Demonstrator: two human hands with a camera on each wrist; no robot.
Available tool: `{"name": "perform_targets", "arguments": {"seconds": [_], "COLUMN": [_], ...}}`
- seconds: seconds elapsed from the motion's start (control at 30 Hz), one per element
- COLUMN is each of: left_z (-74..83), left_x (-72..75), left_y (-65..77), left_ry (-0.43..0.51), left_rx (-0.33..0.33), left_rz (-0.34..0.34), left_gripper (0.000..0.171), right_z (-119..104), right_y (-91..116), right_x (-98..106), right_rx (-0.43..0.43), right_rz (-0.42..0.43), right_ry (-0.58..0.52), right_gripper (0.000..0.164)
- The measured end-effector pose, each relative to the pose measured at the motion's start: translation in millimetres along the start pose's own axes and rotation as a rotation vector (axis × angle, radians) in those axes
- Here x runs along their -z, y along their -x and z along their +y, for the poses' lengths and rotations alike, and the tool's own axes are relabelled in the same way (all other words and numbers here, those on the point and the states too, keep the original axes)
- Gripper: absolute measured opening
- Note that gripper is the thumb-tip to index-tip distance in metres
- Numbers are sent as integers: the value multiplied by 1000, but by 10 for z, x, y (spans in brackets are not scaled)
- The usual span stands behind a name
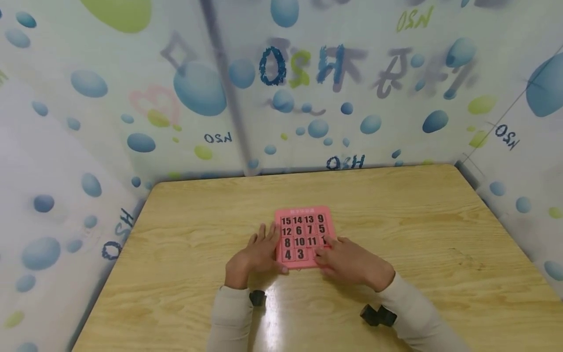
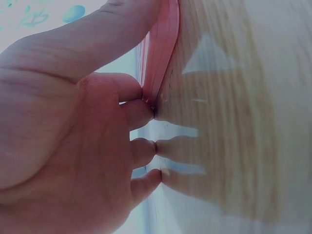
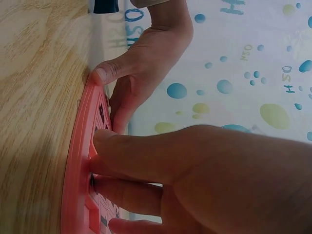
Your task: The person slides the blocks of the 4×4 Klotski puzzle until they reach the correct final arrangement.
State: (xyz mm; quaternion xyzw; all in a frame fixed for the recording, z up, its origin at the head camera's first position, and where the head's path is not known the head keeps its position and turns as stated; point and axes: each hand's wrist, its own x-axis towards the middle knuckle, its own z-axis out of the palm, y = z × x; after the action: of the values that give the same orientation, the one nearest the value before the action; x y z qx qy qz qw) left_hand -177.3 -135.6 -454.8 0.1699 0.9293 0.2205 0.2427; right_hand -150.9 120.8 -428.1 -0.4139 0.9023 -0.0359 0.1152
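Slanting beside a wall (image 1: 61, 166) printed with blue and green drops, the left edge of the counter (image 1: 184, 234) is separated by a broad stretch of wood grain from the left sleeve (image 1: 229, 318), by which a small black device (image 1: 257, 298) is seen. The left hand (image 1: 259, 255) is spread, its fingers nearly straight; nothing is gripped, but the left side of the pink number puzzle (image 1: 303, 236) is touched, and the thumb is laid at its near left corner. The puzzle is placed near the middle of the counter, well apart from the far and side edges. Of its numbered tiles (image 1: 299, 242), those at the near right are partly covered by the right hand (image 1: 352, 261), whose fingers are loosely bent and rested on the face, nothing being grasped. Beyond are seen a second black device (image 1: 387, 317), the right sleeve (image 1: 418, 313) and a wide reach of wood before the right edge. Only in the head view can the numbers be read clearly, from 15 to 4 down the left column. By the left wrist view, fingertips are shown mirrored in the glossy surface. By the right wrist view, the frame's thickness is revealed, with the left thumb set on its corner.
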Motion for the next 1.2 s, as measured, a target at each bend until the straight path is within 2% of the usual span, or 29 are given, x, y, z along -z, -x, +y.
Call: {"name": "perform_targets", "arguments": {"seconds": [0.23,0.6,0.77,0.93,1.07,1.2], "left_z": [12,19,-2,-14,-7,1], "left_x": [-3,7,-2,-10,-9,-5], "left_y": [7,10,-10,-15,-17,-26], "left_ry": [7,7,5,13,22,20], "left_rx": [7,-10,-7,-1,-2,-3], "left_rz": [-6,8,3,-3,-3,-3], "left_gripper": [115,116,116,118,118,117], "right_z": [-26,-59,1,95,149,176], "right_y": [-14,-29,-37,-28,-3,6], "right_x": [-25,-45,-35,-26,-9,-15], "right_rx": [12,-7,-19,-94,-168,-188], "right_rz": [7,-3,-4,31,28,24], "right_ry": [35,-56,-124,-209,-205,-186], "right_gripper": [37,41,41,42,45,47]}}
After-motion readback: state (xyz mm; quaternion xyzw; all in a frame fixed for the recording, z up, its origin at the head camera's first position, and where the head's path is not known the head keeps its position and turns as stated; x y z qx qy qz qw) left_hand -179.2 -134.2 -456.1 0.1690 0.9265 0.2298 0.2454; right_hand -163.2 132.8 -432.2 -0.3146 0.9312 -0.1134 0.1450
